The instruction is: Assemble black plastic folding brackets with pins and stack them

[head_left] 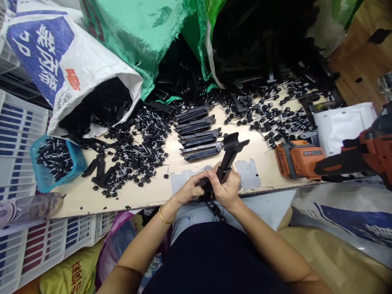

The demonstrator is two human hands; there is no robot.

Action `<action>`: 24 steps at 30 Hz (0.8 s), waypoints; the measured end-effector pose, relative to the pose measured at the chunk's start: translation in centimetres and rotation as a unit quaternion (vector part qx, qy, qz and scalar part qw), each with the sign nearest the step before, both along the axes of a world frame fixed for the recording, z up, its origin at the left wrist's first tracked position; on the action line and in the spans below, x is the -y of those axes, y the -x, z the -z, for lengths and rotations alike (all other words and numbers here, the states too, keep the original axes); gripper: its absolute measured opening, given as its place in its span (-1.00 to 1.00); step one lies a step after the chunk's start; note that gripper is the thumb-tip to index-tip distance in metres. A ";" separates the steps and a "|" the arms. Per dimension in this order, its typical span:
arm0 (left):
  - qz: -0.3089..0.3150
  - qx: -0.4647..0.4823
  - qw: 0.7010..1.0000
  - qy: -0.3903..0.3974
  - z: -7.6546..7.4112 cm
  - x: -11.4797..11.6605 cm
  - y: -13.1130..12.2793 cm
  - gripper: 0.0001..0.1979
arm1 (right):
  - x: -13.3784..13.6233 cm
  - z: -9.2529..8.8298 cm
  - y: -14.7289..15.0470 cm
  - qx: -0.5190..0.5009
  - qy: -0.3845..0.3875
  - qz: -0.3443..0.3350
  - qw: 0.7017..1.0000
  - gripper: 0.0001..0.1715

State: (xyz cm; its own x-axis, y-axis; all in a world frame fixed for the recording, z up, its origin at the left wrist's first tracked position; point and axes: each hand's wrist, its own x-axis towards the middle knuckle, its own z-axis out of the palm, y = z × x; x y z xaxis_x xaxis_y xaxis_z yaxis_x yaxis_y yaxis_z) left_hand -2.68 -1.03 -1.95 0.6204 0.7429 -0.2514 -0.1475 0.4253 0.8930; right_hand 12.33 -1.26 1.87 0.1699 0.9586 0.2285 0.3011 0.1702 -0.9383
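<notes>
In front of my body I hold a black plastic bracket [229, 153] with a curved, forked upper end, its shaft tilted up over the bench edge. My right hand [229, 188] is closed around the shaft, thumb pressed along it. On the lower part, my left hand [193, 188] is closed with its fingers against the bracket; what lies between those fingertips is partly hidden. Below both hands a black piece [215, 210] sticks out toward my lap. Just beyond, several folded black plastic assemblies [200, 139] lie in a row on the bench [147, 192].
Black-headed metal pins [147, 143] are heaped left, with more pins [288, 122] at right. A blue basket [78, 161] holds others. An orange-battery power tool [301, 159] lies right. A white sack [101, 61] and green sacks [131, 32] spill black parts at the back.
</notes>
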 end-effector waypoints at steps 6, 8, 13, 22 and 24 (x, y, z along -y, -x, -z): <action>0.018 -0.327 0.896 -0.299 -1.0 3.0 -0.5 0.20 | -1.4 1.1 0.4 -0.131 0.044 0.118 0.983 -0.60; -0.065 -0.396 0.857 -0.325 -0.7 3.9 -2.6 0.11 | -2.1 1.2 0.6 -0.169 0.073 0.128 0.975 -0.56; -0.086 -0.429 0.860 -0.263 -1.1 1.8 -3.1 -0.39 | -1.6 0.6 -2.9 -0.040 0.086 0.123 0.988 -0.58; 0.198 -0.441 0.798 -0.360 -3.8 -0.4 1.3 -0.60 | 1.8 -1.5 -8.9 0.533 -0.020 -0.329 0.779 -0.83; 0.237 -0.463 0.769 -0.372 -4.0 0.6 0.4 -0.62 | 2.3 -1.5 -8.7 0.535 0.027 -0.392 0.748 -0.79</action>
